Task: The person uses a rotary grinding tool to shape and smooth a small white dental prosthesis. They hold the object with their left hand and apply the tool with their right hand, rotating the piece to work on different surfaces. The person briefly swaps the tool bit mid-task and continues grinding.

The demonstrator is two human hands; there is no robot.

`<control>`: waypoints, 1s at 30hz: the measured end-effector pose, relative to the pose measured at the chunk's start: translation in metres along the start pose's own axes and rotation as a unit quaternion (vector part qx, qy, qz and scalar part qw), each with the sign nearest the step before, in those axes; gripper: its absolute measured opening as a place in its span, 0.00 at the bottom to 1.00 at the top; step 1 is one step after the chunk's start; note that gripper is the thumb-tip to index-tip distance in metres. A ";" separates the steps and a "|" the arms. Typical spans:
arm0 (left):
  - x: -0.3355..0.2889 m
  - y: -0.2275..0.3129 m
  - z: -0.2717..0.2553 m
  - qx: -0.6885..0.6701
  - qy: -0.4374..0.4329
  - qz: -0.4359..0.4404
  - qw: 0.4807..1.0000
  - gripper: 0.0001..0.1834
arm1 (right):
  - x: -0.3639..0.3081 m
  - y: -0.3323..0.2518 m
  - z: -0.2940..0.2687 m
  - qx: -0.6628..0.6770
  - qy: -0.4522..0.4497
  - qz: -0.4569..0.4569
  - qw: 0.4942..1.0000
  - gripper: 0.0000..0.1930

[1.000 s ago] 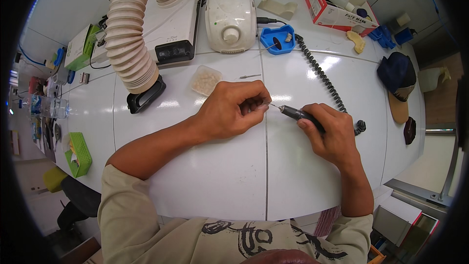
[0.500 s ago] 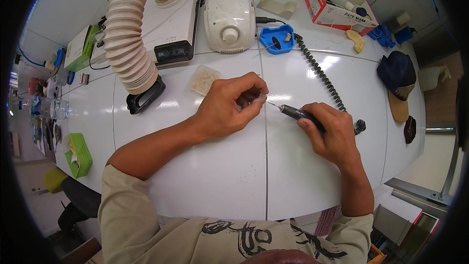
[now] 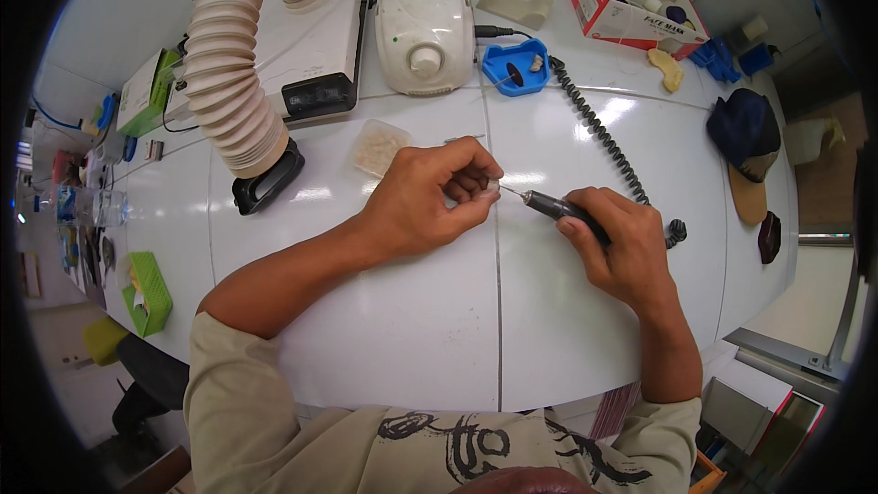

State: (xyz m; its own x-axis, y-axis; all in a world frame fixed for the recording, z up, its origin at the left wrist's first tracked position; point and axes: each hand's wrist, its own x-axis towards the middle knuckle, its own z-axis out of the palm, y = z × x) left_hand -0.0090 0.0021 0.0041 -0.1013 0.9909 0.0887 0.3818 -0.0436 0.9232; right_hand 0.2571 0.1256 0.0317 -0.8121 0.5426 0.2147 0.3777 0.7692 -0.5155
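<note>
Black, pen-shaped rotary handpiece (image 3: 555, 209) aimed at a small pale piece (image 3: 494, 186)

The bare left hand (image 3: 422, 192) is turned with its thumb side to the right, fingers curled in, the thumb and index tips pinching the pale piece. Its forearm slants up from the lower left. The bare right hand (image 3: 626, 238) grips the handpiece much like a pen, fingers closed round the barrel and thumb along the near side; that forearm rises from the lower right. The handpiece sits between the hands, over the glossy white surface (image 3: 393, 329), its nose pointing left and slightly away from the body.

Fingertips cover most of the pale piece, so its shape cannot be made out, nor whether the bit touches it. The right hand hides the rear of the barrel. The left hand overlaps one corner of a translucent square plastic box (image 3: 381, 144) of small pale pieces.

The dark barrel narrows to a silvery nose carrying a thin, straight metal bit (image 3: 511, 190).
</note>
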 end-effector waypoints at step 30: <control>0.004 0.000 -0.006 -0.039 -0.061 -0.032 0.997 0.11 | 0.000 -0.004 0.002 -0.054 -0.012 0.009 0.998 0.14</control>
State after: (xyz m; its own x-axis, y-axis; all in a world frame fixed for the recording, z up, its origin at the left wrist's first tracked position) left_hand -0.0147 0.0051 0.0068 -0.0086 0.9999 -0.0127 0.3052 0.0147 0.9522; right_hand 0.2547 0.1218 0.0318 -0.8149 0.5492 0.1850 0.4374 0.7923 -0.4254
